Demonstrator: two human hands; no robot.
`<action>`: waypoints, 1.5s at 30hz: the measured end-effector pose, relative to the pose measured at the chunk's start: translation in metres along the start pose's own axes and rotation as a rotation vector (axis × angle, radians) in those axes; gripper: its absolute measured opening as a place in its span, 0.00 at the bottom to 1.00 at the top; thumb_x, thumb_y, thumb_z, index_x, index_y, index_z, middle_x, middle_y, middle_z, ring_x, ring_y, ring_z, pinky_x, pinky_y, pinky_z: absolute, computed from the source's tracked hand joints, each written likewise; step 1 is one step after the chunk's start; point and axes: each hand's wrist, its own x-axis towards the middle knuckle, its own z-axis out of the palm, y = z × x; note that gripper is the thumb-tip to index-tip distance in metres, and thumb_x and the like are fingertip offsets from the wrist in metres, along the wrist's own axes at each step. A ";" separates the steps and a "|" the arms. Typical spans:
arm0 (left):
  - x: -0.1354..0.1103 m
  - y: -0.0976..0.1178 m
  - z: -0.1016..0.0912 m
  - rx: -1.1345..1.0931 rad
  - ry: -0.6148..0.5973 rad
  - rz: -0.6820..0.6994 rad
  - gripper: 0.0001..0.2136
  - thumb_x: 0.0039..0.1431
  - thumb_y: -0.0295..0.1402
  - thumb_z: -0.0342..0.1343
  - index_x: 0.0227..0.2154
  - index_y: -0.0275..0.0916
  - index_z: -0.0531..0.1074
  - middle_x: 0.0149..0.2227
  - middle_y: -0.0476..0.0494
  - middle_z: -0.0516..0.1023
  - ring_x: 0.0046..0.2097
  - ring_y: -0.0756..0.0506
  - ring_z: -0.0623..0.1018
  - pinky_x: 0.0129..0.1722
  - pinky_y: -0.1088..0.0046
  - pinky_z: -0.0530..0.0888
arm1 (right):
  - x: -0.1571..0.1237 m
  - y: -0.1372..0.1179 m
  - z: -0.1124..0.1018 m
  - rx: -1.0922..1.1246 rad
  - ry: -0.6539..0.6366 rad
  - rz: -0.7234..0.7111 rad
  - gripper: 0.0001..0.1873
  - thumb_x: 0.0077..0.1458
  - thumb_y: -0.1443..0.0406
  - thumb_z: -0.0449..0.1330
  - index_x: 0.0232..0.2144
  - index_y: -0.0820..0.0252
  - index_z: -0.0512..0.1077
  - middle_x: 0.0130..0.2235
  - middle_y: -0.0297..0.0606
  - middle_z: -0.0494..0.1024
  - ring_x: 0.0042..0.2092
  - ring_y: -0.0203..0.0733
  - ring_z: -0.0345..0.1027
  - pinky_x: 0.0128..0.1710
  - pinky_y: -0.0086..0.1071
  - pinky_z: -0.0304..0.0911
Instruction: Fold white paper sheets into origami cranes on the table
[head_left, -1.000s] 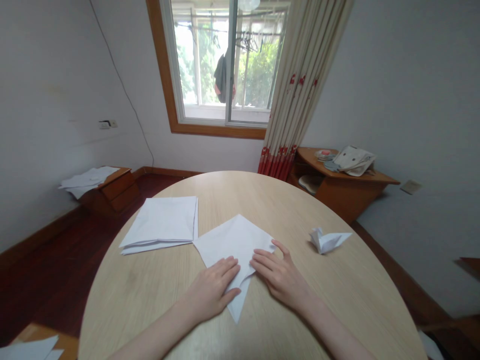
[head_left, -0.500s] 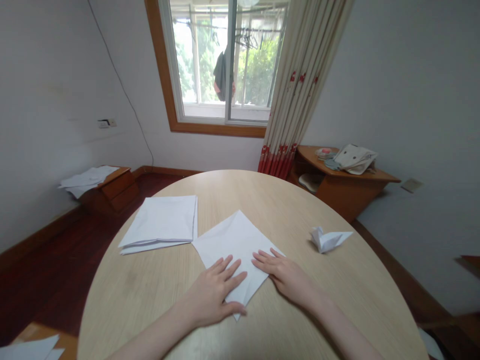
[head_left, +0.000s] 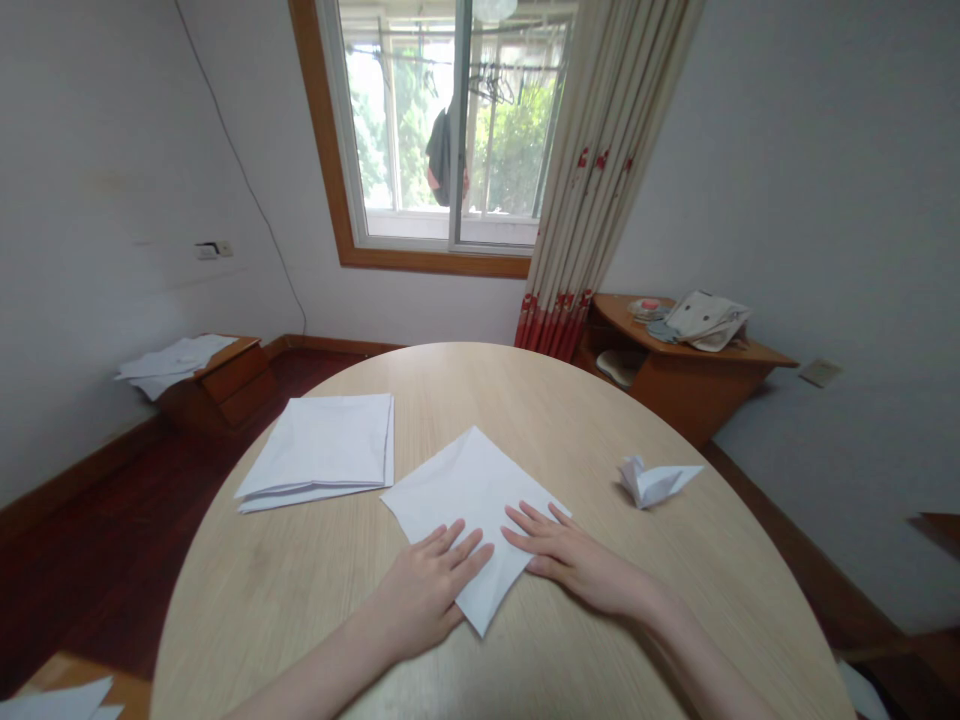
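Observation:
A white square sheet of paper (head_left: 465, 490) lies like a diamond on the round wooden table (head_left: 570, 420). My left hand (head_left: 424, 590) lies flat on its near left part with the fingers stretched out. My right hand (head_left: 570, 555) presses flat on its near right edge, fingers spread. Neither hand holds anything. To the left of the sheet lies a stack of white paper (head_left: 322, 450). A folded white paper figure (head_left: 656, 480) stands to the right, apart from both hands.
A low wooden cabinet with papers on it (head_left: 202, 375) stands on the floor at the left. At the back right is a wooden shelf (head_left: 675, 365) with a bag and small items, beside a curtain (head_left: 600, 170) and a window (head_left: 450, 130).
The folded-in right corner of the sheet has been laid open, so the paper lies as a full diamond. Both hands went from pressing the fold to lying flat and spread on the sheet.

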 end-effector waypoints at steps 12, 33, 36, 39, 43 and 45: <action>-0.003 0.024 -0.013 0.078 0.143 0.057 0.14 0.65 0.33 0.45 0.49 0.38 0.70 0.46 0.41 0.78 0.47 0.38 0.78 0.38 0.63 0.78 | -0.008 -0.006 -0.004 0.141 0.093 -0.013 0.14 0.64 0.58 0.51 0.47 0.47 0.74 0.59 0.37 0.66 0.62 0.47 0.56 0.62 0.57 0.40; -0.006 0.032 -0.028 -0.709 0.027 0.008 0.32 0.67 0.51 0.32 0.22 0.37 0.72 0.22 0.46 0.75 0.26 0.48 0.74 0.29 0.77 0.67 | 0.000 -0.019 0.002 0.021 0.242 -0.053 0.10 0.57 0.65 0.59 0.24 0.58 0.71 0.35 0.35 0.74 0.40 0.41 0.68 0.42 0.33 0.61; -0.005 0.028 -0.021 -0.957 -0.018 -0.167 0.34 0.60 0.60 0.35 0.26 0.35 0.74 0.25 0.43 0.77 0.28 0.46 0.76 0.30 0.74 0.71 | 0.001 -0.024 0.008 0.061 0.222 -0.054 0.08 0.55 0.66 0.61 0.24 0.59 0.70 0.35 0.33 0.72 0.40 0.39 0.67 0.42 0.32 0.61; -0.003 0.025 -0.013 -1.183 -0.043 -0.286 0.35 0.53 0.65 0.39 0.27 0.34 0.70 0.23 0.44 0.73 0.27 0.45 0.77 0.29 0.72 0.74 | 0.003 -0.030 0.015 0.058 0.216 -0.072 0.07 0.54 0.67 0.63 0.24 0.59 0.70 0.35 0.32 0.71 0.40 0.39 0.65 0.43 0.31 0.60; 0.001 0.025 -0.009 -1.213 0.028 -0.329 0.29 0.54 0.63 0.43 0.29 0.38 0.63 0.21 0.51 0.68 0.23 0.49 0.72 0.22 0.76 0.71 | 0.004 -0.037 0.021 -0.009 0.194 -0.118 0.05 0.55 0.66 0.62 0.27 0.58 0.71 0.37 0.32 0.70 0.44 0.40 0.62 0.45 0.33 0.58; 0.003 0.025 -0.009 -1.184 0.092 -0.332 0.26 0.57 0.60 0.44 0.30 0.38 0.62 0.20 0.52 0.66 0.21 0.50 0.70 0.20 0.78 0.68 | 0.004 -0.039 0.023 -0.034 0.186 -0.121 0.05 0.55 0.64 0.63 0.29 0.57 0.71 0.38 0.32 0.70 0.46 0.41 0.61 0.46 0.34 0.58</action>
